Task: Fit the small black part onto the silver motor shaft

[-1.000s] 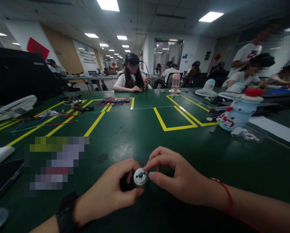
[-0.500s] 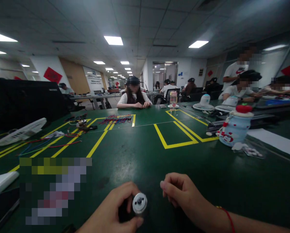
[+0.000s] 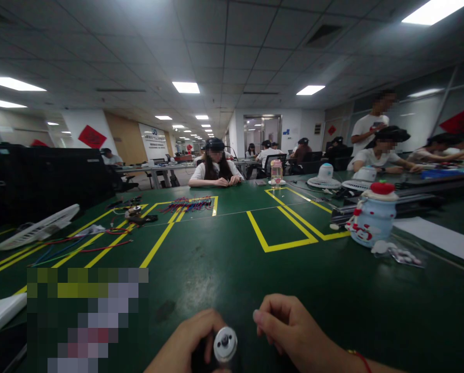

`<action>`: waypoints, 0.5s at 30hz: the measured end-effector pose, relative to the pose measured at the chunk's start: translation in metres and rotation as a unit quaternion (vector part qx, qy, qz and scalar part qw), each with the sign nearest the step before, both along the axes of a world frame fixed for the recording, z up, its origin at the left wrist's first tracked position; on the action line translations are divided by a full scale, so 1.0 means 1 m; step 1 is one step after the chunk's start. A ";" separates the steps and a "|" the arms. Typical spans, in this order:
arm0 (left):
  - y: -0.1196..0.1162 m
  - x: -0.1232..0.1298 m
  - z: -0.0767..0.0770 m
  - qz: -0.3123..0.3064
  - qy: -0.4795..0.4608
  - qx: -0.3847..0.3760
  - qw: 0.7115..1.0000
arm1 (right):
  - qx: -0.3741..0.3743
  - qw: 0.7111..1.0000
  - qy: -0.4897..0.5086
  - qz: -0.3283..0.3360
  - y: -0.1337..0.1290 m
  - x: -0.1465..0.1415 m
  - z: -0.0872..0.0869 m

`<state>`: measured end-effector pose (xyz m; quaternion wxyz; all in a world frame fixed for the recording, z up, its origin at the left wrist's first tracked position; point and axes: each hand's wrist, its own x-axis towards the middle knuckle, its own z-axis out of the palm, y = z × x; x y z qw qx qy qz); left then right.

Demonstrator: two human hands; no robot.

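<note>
At the near edge of the table (image 3: pixel 232 280), the left hand (image 3: pixel 185 344) wraps a small motor (image 3: pixel 225 344), and the right hand (image 3: pixel 290 334) sits just right of it, apart from it. Far left lies a fan grille (image 3: pixel 38 228) with loose wires (image 3: pixel 84 243) beside it. Behind those, towards the middle, is a bundle of wires (image 3: pixel 187 204). To the right stands a bottle (image 3: pixel 374 215), with what may be a small bag (image 3: pixel 401 255) before it. A person (image 3: pixel 215 168) sits at the far side.

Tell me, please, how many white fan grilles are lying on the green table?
3: one fan grille at the far left by the loose wires, and two at the right, one under a white dome and another beside it. More may be hidden.
</note>
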<state>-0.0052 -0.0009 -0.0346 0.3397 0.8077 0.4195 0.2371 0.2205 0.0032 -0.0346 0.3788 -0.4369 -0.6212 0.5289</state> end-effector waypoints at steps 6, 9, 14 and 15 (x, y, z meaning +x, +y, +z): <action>-0.004 0.002 0.002 0.025 -0.011 -0.008 1.000 | 0.009 0.999 -0.028 0.013 -0.001 -0.003 0.001; -0.004 0.003 0.005 0.034 0.005 -0.016 0.999 | 0.012 0.999 -0.041 0.027 -0.001 -0.003 0.001; -0.003 0.003 0.007 0.018 0.007 -0.014 1.000 | 0.022 0.998 -0.032 0.044 -0.002 -0.003 0.000; -0.003 0.003 0.008 0.012 0.007 -0.012 1.000 | 0.024 0.998 -0.029 0.052 -0.003 -0.004 -0.001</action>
